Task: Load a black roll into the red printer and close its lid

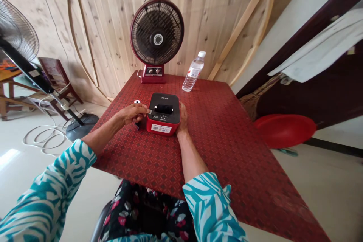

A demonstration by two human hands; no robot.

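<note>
A red box-shaped device [163,102] with a black top stands on the patterned red table [221,132]. A dark cylindrical piece [164,109] lies in the middle of its top, and a white printed label is on its front. My left hand [134,113] is closed at the device's left edge, pinching a small greyish tab [149,111]. My right hand [183,119] wraps round the right side of the device, its fingers partly hidden behind it. Behind my left hand is a small white roll [137,101] with a dark centre. Something small and black [137,124] lies below that hand.
A dark red fan [153,73] stands at the table's back edge, with a clear water bottle [193,72] to its right. Left of the table are a standing fan [82,124], a coiled cable and a wooden chair [53,72]. A red basin [286,130] is at the right.
</note>
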